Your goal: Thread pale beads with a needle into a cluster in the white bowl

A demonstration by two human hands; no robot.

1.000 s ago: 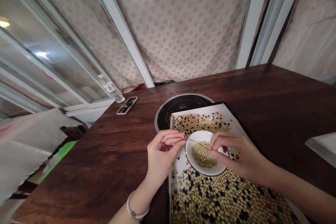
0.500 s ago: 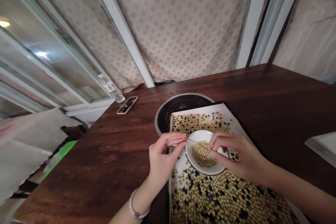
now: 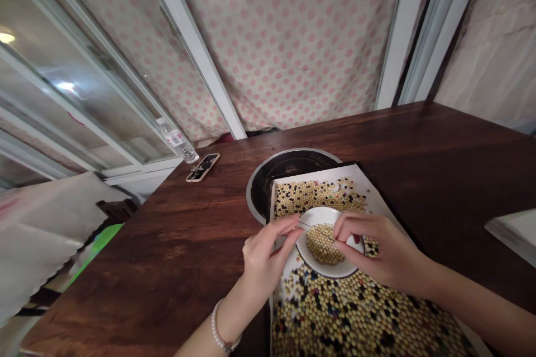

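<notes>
A white bowl (image 3: 320,216) with a dark rim holds many pale yellow beads (image 3: 324,248). It rests on a white-lined tray (image 3: 371,181) strewn with yellow, black and a few coloured beads. A thin dark strand (image 3: 317,230) stretches over the bowl between my hands. My left hand (image 3: 268,251), with a beaded bracelet on the wrist, pinches its left end at the bowl's left rim. Above the right side of the bowl, my right hand (image 3: 377,245) pinches the other end between thumb and fingers.
Partly beneath the tray lies a round dark disc (image 3: 259,178) with a grey edge, on the brown wooden table (image 3: 167,268). A phone (image 3: 203,168) and a clear plastic bottle (image 3: 180,142) are at the back left. Something white (image 3: 513,234) lies at the right edge.
My left hand has shifted slightly right, its fingertips closer to my right hand. My right hand has barely moved, and both still pinch the strand.
</notes>
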